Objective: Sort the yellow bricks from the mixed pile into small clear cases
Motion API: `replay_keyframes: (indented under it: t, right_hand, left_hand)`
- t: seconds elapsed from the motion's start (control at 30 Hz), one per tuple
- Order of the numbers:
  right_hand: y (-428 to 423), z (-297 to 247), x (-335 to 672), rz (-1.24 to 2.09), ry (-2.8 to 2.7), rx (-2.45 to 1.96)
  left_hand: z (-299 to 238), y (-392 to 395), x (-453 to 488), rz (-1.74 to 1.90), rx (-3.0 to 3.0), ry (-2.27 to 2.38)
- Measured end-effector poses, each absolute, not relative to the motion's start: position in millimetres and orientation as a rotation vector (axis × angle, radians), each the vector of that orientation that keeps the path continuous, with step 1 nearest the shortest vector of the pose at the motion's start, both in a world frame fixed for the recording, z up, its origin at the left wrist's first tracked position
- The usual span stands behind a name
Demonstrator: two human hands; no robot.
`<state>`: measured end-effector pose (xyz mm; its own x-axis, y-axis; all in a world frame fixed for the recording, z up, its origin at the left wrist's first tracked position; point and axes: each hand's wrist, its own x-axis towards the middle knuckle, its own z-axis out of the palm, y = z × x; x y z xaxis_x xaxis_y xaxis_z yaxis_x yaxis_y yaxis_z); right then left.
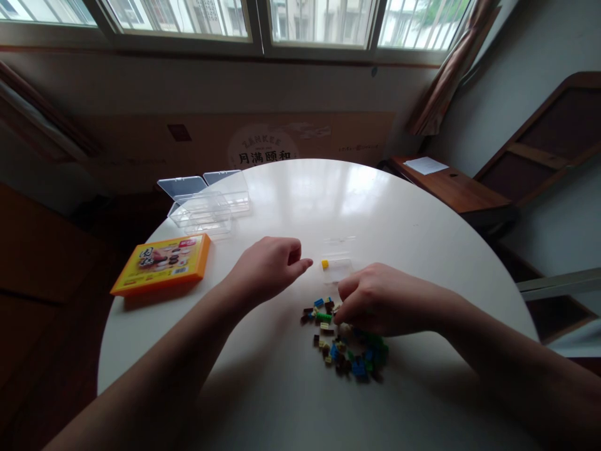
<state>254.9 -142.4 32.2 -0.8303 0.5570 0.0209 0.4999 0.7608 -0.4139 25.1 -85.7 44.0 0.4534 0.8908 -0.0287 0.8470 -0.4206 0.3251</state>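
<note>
A pile of small building bricks [359, 366] in blue, green, brown and cream lies on the white round table. Over its far edge my right hand [375, 300] bends down, thumb and finger closed among the pieces; whatever is between the fingertips is hidden. To the left, my left hand [270, 266] hovers with its fingers curled in and its thumb pointing right, no object showing in it. Just beyond the right hand sits a small clear plastic box [339, 270], with one yellow brick [325, 264] at its left end.
Open clear plastic cases [201, 210] stand at the table's far left. Nearer, an orange and yellow board-game box [164, 263] lies by the left edge. A brown side table [455, 188] with white paper [426, 165] stands at the right, beyond the round table [319, 188].
</note>
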Motion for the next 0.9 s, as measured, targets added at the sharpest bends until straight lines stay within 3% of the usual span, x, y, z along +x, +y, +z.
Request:
replay_keyframes:
  t: [0.57,0.9]
  right_hand:
    - [-144.3,32.6,250.3,0.589,-2.714,-0.858]
    - [-120.0,14.6,252.9,0.432,-2.224,-1.441]
  left_hand:
    - [44.5,-85.3,24.2,0.215,2.4,1.485]
    - [35.5,-82.0,23.0,0.192,2.422,1.35]
